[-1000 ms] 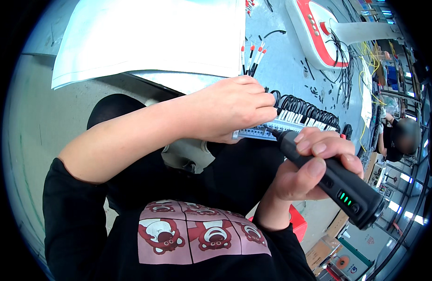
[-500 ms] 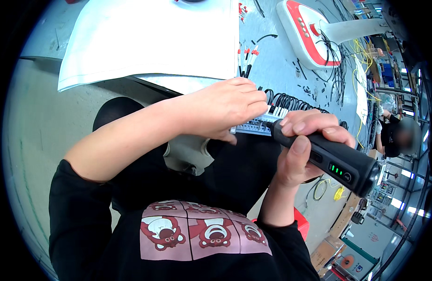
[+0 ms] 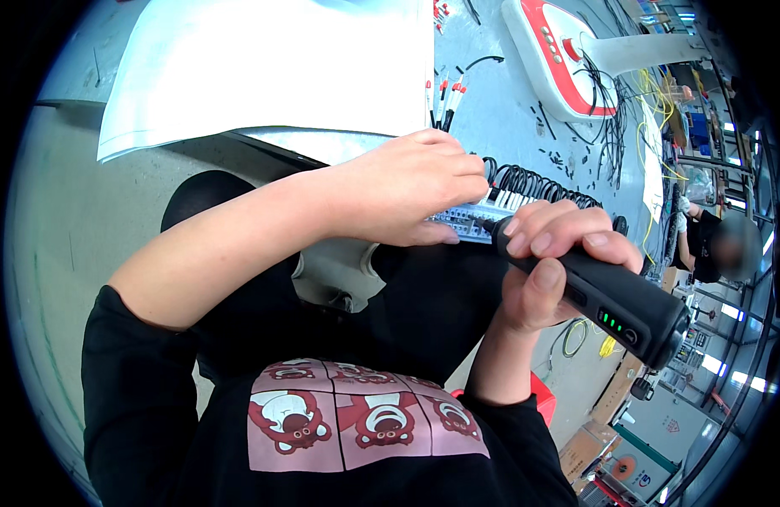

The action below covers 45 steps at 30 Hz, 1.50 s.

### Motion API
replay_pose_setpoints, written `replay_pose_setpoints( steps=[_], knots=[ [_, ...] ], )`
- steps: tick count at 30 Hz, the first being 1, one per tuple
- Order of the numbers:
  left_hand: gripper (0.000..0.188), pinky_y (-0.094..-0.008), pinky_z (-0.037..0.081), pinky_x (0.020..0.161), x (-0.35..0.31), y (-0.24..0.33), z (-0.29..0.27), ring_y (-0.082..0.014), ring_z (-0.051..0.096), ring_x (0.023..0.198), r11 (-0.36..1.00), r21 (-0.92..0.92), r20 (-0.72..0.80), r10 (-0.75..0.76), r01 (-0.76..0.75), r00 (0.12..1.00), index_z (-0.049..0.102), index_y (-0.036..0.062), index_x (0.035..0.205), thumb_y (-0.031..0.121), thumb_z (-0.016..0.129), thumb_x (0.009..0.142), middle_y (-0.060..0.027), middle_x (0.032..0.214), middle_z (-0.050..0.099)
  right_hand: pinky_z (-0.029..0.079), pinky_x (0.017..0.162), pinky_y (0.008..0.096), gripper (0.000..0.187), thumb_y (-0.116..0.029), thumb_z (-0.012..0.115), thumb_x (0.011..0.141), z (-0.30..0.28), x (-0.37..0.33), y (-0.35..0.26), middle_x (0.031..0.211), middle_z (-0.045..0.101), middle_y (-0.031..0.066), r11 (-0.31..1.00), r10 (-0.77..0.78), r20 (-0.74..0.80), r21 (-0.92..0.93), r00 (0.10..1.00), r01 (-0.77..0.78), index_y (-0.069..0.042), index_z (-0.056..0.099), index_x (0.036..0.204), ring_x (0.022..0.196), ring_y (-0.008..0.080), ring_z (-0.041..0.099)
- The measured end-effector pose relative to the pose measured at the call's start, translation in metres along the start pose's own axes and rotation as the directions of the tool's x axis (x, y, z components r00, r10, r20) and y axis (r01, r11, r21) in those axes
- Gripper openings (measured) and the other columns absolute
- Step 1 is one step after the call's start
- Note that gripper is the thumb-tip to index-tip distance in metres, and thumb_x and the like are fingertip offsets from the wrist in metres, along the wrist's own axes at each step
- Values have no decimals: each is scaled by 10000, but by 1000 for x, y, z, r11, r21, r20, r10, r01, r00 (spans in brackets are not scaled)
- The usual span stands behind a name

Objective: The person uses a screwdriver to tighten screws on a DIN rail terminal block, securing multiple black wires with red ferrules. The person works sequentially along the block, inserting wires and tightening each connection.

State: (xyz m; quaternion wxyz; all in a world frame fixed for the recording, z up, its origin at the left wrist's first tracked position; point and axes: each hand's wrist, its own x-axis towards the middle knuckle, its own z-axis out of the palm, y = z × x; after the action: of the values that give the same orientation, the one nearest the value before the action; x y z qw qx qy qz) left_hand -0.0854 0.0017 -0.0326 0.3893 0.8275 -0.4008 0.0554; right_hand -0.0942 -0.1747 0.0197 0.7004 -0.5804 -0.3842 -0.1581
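My right hand [image 3: 538, 253] is wrapped round a black cordless electric screwdriver [image 3: 622, 308] with small green lights on its side. Its bit end points left, at a pale blue-grey strip of terminal blocks [image 3: 468, 223]. My left hand [image 3: 411, 190] grips the left part of that strip, thumb at the near edge and fingers bent over the far side. Those fingertips are partly hidden, and so is the exact spot where the bit meets the strip. A row of looped black wires [image 3: 538, 182] with white sleeves runs along the strip's far side.
Large white sheets [image 3: 271, 72] cover the table's left part. Beyond the strip lie loose wires with red tips [image 3: 445, 97] and scattered black offcuts [image 3: 559, 158]. A white and red machine base [image 3: 559, 63] stands at the far right, beside tangled black wires [image 3: 608, 127]. Another person [image 3: 707, 245] is further right.
The left thumb has moved right and up against the strip's near edge. The screwdriver's rear end has dropped slightly and shifted a little to the right.
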Motion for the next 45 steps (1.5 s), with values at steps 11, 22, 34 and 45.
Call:
replay_pose_setpoints(
  steps=[11,22,34,45],
  knots=[
    [402,-416,368,1078,1,-1,2,-270,567,1054,1000,-8,-12,8,-8,1000,568,23,1014,201,796,734,-95,1030,576,536,625,359,396,-82,741,825,-14,13,-3,795,583,109,987,110,51,114,993,-115,-67,435,1076,640,208,595],
    [402,-417,366,1083,2,-1,1,-274,567,1048,1000,-23,-20,15,-15,1000,566,25,1010,194,798,729,-96,1014,574,542,646,377,410,-103,754,829,-10,11,-8,782,585,105,992,107,28,71,994,-109,-66,424,1069,647,226,601],
    [389,-420,364,1090,1,-2,3,-284,563,1058,1000,-12,2,18,-18,1000,569,26,997,174,797,719,-104,1021,573,533,562,333,397,-52,726,838,-4,0,-1,789,584,122,997,57,-8,56,998,-57,-78,388,1045,599,220,583],
    [415,-433,328,1133,2,3,0,-276,555,1132,1000,0,48,-15,15,999,578,27,1077,157,765,730,-107,1107,597,534,624,325,415,94,689,768,-5,2,-1,802,595,108,999,41,159,19,986,-45,-72,415,1032,654,206,614]
  ],
)
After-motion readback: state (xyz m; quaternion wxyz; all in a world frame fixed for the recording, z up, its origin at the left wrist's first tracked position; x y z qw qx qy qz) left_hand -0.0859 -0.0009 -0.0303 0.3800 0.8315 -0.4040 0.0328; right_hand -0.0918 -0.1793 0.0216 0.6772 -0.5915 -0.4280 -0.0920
